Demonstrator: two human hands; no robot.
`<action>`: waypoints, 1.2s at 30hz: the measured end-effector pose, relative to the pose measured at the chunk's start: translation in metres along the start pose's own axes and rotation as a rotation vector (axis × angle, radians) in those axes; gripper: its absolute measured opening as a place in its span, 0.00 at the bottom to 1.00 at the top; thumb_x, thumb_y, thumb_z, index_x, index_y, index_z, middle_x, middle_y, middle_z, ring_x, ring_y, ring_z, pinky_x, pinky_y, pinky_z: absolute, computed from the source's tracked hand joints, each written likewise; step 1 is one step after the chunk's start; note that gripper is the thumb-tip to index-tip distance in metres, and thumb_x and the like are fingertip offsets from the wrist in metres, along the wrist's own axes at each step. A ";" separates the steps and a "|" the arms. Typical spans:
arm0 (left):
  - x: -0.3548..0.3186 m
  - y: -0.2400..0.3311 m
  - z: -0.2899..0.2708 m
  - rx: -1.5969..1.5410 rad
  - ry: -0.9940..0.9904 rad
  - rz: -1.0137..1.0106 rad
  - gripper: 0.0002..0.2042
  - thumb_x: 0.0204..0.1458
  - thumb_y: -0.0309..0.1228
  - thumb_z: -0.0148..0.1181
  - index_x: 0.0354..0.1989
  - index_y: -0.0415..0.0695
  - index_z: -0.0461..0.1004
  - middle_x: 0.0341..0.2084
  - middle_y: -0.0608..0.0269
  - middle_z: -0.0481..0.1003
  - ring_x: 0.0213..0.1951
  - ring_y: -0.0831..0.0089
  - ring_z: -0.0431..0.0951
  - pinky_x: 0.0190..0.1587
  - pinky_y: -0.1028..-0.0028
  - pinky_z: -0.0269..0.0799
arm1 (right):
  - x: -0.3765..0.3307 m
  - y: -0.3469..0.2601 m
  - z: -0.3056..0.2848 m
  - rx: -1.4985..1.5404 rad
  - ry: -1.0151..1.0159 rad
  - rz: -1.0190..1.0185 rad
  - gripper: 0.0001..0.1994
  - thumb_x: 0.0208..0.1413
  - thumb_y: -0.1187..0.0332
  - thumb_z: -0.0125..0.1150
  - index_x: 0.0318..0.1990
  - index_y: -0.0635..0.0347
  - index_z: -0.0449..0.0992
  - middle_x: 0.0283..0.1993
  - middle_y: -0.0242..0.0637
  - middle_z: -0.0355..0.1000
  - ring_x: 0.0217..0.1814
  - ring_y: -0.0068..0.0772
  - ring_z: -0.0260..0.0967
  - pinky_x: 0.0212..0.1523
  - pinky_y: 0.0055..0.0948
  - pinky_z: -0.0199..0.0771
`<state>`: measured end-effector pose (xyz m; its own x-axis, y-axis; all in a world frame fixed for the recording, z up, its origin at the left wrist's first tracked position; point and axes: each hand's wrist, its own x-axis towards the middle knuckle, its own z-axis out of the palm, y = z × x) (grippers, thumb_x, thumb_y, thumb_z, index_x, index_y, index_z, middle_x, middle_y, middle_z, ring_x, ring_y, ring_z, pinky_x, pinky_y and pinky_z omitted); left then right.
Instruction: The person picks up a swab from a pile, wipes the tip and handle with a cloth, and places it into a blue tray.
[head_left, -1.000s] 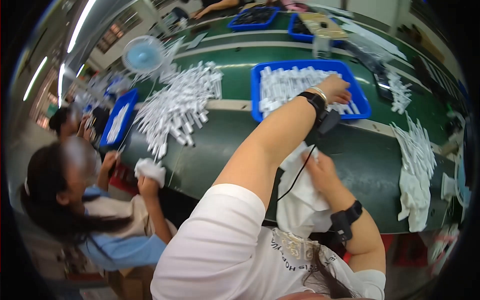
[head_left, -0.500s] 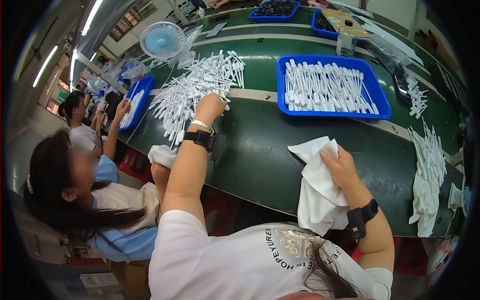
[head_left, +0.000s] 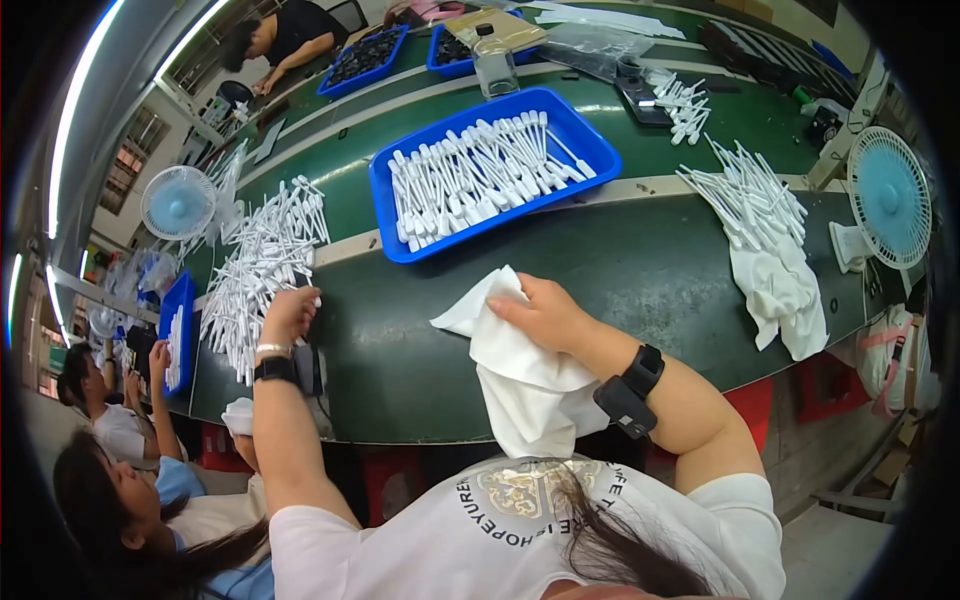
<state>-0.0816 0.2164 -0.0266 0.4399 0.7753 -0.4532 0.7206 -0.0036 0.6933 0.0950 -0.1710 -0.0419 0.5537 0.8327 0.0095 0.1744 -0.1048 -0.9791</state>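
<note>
Green worktop: it runs across in front of you (head_left: 420, 365), carrying everything you are working with.
Blue tray: ahead of you (head_left: 580, 125), with white thick-ended sticks (head_left: 470, 180) laid side by side in it, most pointing much the same way.
Loose pile: more of these sticks lie crisscrossed to the tray's left (head_left: 262, 265), apart from it.
White cloth: bunched near the worktop's close edge (head_left: 530, 385), in front of the tray.
Right hand: yours (head_left: 550, 315) is closed on the cloth, thumb on top.
Left hand: yours (head_left: 290, 312) is curled narrow at the pile's near side; you have a white tip at the fingers, but whether it is gripped I cannot tell.
Step at the pile: you seem to be picking out a stick.
Next move: it probably calls for you to draw one free without dragging its neighbours.
</note>
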 end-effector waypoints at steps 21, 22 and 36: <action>-0.161 0.056 0.218 -0.370 -0.699 0.587 0.12 0.46 0.27 0.57 0.39 0.38 0.70 0.30 0.59 0.74 0.31 0.78 0.74 0.35 0.78 0.70 | -0.001 -0.006 0.000 0.452 0.211 0.063 0.13 0.55 0.62 0.51 0.40 0.64 0.70 0.34 0.31 0.70 0.35 0.18 0.66 0.35 0.20 0.67; -0.161 0.051 0.217 -0.349 -0.669 0.729 0.12 0.46 0.27 0.57 0.39 0.39 0.70 0.31 0.60 0.74 0.33 0.78 0.73 0.37 0.78 0.69 | -0.003 -0.004 0.003 0.313 0.156 0.011 0.12 0.55 0.63 0.52 0.39 0.64 0.71 0.34 0.31 0.70 0.35 0.18 0.66 0.36 0.20 0.67; -0.152 0.047 0.209 -0.508 -0.848 0.585 0.09 0.46 0.26 0.58 0.36 0.39 0.73 0.30 0.67 0.74 0.33 0.83 0.71 0.37 0.80 0.67 | -0.004 -0.019 -0.009 -0.119 0.095 -0.018 0.14 0.53 0.62 0.55 0.39 0.65 0.71 0.35 0.33 0.71 0.36 0.20 0.67 0.36 0.22 0.67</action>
<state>-0.0024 -0.0332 -0.0424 0.9943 0.0639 -0.0854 0.0726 0.1818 0.9806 0.0966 -0.1773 -0.0213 0.6229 0.7806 0.0515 0.2770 -0.1585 -0.9477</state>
